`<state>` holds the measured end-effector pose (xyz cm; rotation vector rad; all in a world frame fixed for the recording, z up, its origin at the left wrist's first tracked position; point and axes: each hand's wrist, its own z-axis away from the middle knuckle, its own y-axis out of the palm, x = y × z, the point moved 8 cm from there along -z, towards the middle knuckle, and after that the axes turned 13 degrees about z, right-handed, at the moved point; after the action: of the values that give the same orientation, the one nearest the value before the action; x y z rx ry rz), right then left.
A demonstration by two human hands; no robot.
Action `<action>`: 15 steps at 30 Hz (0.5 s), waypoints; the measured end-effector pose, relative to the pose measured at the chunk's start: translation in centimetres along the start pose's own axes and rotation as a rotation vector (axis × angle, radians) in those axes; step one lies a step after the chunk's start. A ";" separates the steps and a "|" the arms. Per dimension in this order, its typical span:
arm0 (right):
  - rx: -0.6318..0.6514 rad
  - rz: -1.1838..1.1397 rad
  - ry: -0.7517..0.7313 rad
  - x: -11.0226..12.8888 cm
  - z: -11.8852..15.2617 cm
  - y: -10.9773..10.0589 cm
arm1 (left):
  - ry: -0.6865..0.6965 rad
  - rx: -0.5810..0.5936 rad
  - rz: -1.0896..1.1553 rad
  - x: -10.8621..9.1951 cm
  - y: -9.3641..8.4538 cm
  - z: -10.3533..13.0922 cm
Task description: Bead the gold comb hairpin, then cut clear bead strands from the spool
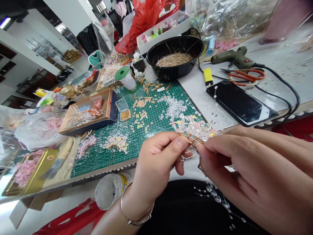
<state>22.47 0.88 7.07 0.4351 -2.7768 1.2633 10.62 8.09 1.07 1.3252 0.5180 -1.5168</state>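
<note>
Both hands meet at the front edge of the table around a beaded hair piece [193, 127] with clear, pink and yellow beads on a gold wire frame. My left hand [162, 153], with a bangle at the wrist, pinches the frame's left part between thumb and index finger. The fingers of my right hand [234, 163] are closed on its right part, and partly hide the wires. Beyond the piece, clear beads [173, 106] lie heaped on the green cutting mat [102, 163]. A strand of clear beads [225, 204] hangs below my right hand, against dark cloth.
A black bowl [174, 73] of gold wires stands at the back. To the right are a phone [242, 102], orange-handled pliers [246, 75], a glue gun [230, 57] and a yellow lighter [208, 76]. Left are an open box [110, 107] and a gold tin [41, 173]. A white tub [107, 192] sits below.
</note>
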 end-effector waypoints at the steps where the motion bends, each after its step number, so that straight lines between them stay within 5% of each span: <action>1: 0.008 -0.010 -0.011 0.1 0.0 0.0 | 0.001 -0.003 0.002 0.0 0.0 0.0; 8: -0.076 -0.039 -0.043 0.9 -1.2 -0.8 | -0.021 -0.004 -0.013 0.1 0.0 0.0; 15: -0.018 0.002 -0.051 0.7 -0.7 -0.2 | 0.001 -0.008 -0.014 -0.1 -0.1 0.2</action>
<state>21.83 1.11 7.82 0.4710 -2.8287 1.2442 10.46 8.03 1.23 1.3186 0.5342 -1.5238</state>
